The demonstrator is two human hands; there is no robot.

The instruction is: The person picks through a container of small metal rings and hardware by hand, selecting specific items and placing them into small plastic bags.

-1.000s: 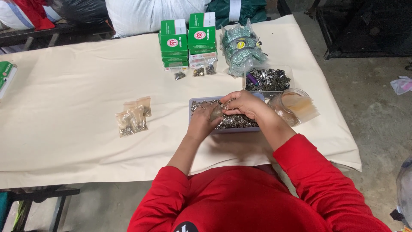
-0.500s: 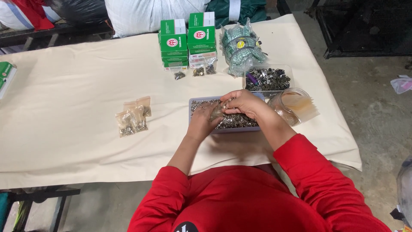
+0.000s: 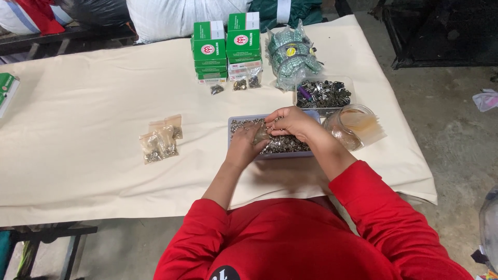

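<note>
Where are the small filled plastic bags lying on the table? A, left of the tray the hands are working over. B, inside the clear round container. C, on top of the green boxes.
A: the small filled bags lie on the cloth, left of the tray under both hands.

The right hand and left hand cover the middle of the grey tray, hiding the grip on the small clear bag. The tray's metal pieces are too small to identify. The frame's left edge cuts a green box.
</note>
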